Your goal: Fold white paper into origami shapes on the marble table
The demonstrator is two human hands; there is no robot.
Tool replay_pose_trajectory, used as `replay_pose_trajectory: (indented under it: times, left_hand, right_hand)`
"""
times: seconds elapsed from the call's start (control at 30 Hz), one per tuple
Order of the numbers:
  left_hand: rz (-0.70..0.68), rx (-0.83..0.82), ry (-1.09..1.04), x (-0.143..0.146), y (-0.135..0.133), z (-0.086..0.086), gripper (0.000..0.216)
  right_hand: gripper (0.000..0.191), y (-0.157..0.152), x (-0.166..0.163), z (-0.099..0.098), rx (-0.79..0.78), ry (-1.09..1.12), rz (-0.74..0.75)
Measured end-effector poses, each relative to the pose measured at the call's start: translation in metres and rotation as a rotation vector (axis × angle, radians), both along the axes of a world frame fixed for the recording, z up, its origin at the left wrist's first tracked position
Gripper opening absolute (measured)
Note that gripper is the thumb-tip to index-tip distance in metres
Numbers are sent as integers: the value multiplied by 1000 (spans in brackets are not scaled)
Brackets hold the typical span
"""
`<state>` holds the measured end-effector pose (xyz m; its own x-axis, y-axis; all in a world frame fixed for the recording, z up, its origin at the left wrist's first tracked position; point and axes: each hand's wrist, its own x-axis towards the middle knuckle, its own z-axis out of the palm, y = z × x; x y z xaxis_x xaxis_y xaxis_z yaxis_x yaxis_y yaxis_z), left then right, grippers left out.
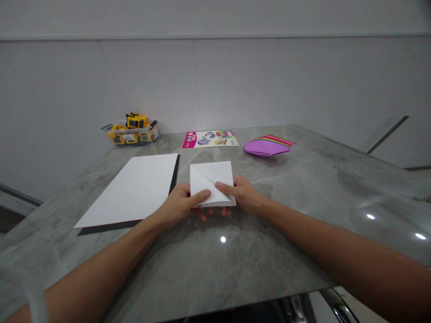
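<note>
A small square of folded white paper (210, 175) is held up above the table, with a diagonal crease or flap edge running across its face. My left hand (183, 200) grips its lower left side, thumb on the front and fingers behind. At the right side my right hand (245, 193) pinches it the same way, its thumb lying near the middle of the face. Fingertips of both hands show below the paper's lower edge; the rest of the fingers are hidden behind it.
Large white sheets (134, 188) lie on a dark board (175, 172) at the left. Behind are a clear tub (129, 134) of yellow toy vehicles, a printed colourful sheet (210, 138) and a purple fanned paper stack (267, 147). The grey marble table (215, 269) meets a white wall.
</note>
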<state>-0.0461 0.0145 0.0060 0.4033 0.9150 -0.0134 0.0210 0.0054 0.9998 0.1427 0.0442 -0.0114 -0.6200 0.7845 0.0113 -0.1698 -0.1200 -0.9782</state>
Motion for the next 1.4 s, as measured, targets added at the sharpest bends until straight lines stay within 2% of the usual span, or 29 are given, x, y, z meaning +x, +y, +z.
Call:
replay_pose_trajectory:
  times: [0.07, 0.2, 0.5, 0.73, 0.93, 1.1, 1.3, 1.4]
  left_hand:
    - [-39, -9, 2, -1, 1, 0, 29]
    - [-24, 38, 13, -2, 1, -1, 28]
    - [-70, 6, -120, 2, -1, 1, 24]
    - [-12, 48, -159, -3, 2, -6, 23]
    - [-1, 13, -175, 1, -1, -1, 23]
    - [18, -24, -244, 4, -4, 4, 22]
    - [33, -29, -287, 2, -2, 2, 21]
    - [58, -60, -310, 1, -2, 2, 21]
  right_hand:
    - [40, 2, 3, 0, -20, -3, 32]
    - [35, 6, 5, 1, -60, -28, 104]
    - [31, 6, 6, 6, -6, -15, 142]
    - [45, 11, 14, 10, -220, -150, 256]
    - [41, 8, 16, 18, -92, -132, 252]
    - [38, 6, 15, 19, -104, -95, 229]
    - [50, 8, 22, 20, -131, -188, 395]
    - [47, 7, 21, 21, -66, -148, 355]
